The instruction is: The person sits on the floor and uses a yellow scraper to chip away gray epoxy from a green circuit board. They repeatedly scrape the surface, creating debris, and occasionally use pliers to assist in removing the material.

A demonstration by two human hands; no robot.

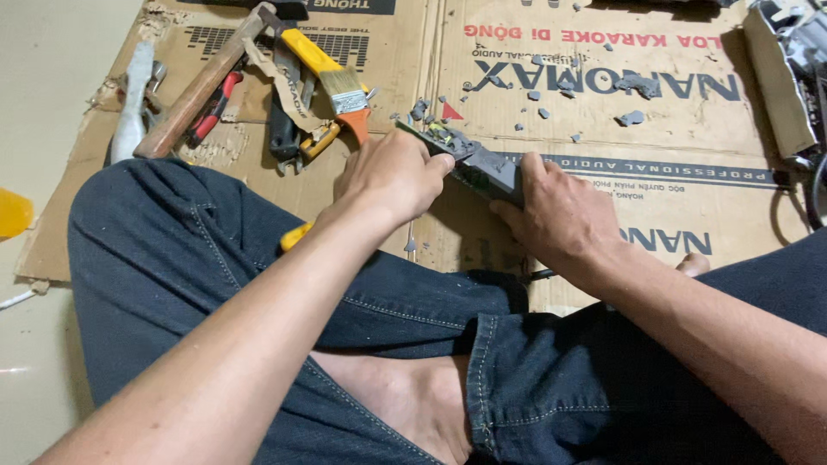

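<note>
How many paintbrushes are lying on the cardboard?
1. The paintbrush, with a yellow handle, lies among the tools at the upper left of the cardboard. Others may be hidden under that pile.

Yellow-handled brush (pixel 332 77), dark grey block (pixel 487 168), brown printed cardboard (pixel 603 112), dark blue jeans (pixel 172 258).

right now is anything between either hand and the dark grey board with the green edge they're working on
Nothing visible is. The left hand and the right hand both rest directly on the dark grey board with the green edge, one at each end. The grey chips lie beyond it on the flattened cardboard.
</note>
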